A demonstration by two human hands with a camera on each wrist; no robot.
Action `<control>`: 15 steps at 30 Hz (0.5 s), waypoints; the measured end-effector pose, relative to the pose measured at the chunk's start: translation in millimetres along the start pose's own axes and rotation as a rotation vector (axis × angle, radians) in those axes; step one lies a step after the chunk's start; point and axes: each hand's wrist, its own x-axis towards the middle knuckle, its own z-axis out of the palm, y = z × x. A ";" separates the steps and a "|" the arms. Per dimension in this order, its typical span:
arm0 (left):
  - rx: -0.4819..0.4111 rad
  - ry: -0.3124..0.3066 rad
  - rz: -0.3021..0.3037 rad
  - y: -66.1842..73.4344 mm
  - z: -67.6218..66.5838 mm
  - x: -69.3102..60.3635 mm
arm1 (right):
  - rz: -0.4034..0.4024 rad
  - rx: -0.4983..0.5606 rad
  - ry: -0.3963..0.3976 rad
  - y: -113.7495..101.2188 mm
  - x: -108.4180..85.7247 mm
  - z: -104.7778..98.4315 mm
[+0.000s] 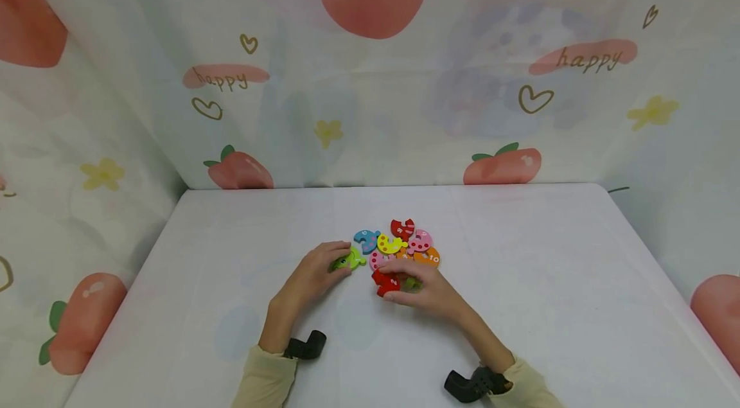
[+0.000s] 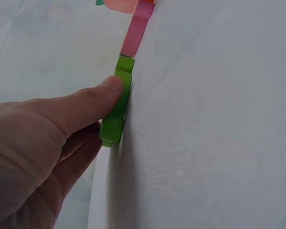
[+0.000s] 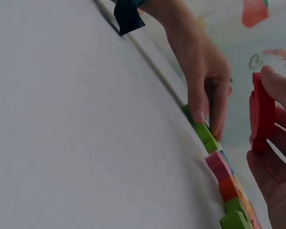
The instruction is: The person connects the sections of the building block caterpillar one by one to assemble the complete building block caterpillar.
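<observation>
My left hand [image 1: 312, 274] pinches a light green wooden puzzle piece [image 1: 351, 259] with an eye on it, at the left end of a cluster of pieces. In the left wrist view the thumb presses that green piece [image 2: 118, 102], which stays on the table close to a pink piece [image 2: 137, 28]. Between thumb and fingers, my right hand [image 1: 433, 292] holds a red numbered puzzle piece [image 1: 386, 283]. The right wrist view has this red piece [image 3: 262, 114] raised off the table. Another green piece [image 1: 412, 283] is partly hidden under the right hand.
Beyond the hands lie several puzzle pieces close together: blue [image 1: 365, 239], yellow [image 1: 390, 244], red [image 1: 400, 229], pink [image 1: 423, 239] and orange [image 1: 430, 257]. They rest on a white-covered table [image 1: 549, 305]. A patterned cloth [image 1: 393, 93] hangs behind it and at both sides.
</observation>
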 end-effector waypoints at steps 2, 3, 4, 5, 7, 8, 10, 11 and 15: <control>-0.005 -0.001 -0.001 0.1 -0.8 0.2 | 0.035 0.070 -0.034 0.1 -0.2 7.2; -0.008 -0.001 -0.002 0.1 -1.2 0.3 | 0.054 0.095 -0.051 0.5 -0.3 10.2; -0.005 -0.001 0.000 0.0 -1.4 0.4 | 0.071 0.107 -0.065 0.9 -0.4 12.8; -0.003 -0.003 -0.002 0.0 -1.7 0.5 | 0.084 0.119 -0.078 1.6 -0.3 15.1; -0.004 -0.003 0.001 -0.1 -2.0 0.7 | 0.103 0.125 -0.093 2.6 0.0 18.5; -0.004 -0.003 0.002 -0.3 -2.0 0.8 | 0.110 0.125 -0.095 3.0 0.1 19.9; -0.004 -0.001 0.005 -0.6 -2.0 0.8 | 0.112 0.123 -0.098 2.8 0.3 22.1; -0.011 0.000 0.002 -0.6 -2.1 0.7 | 0.116 0.126 -0.104 2.1 0.3 23.4; -0.020 0.008 0.013 -1.7 -1.1 0.8 | 0.111 0.147 -0.156 -4.0 -2.0 30.3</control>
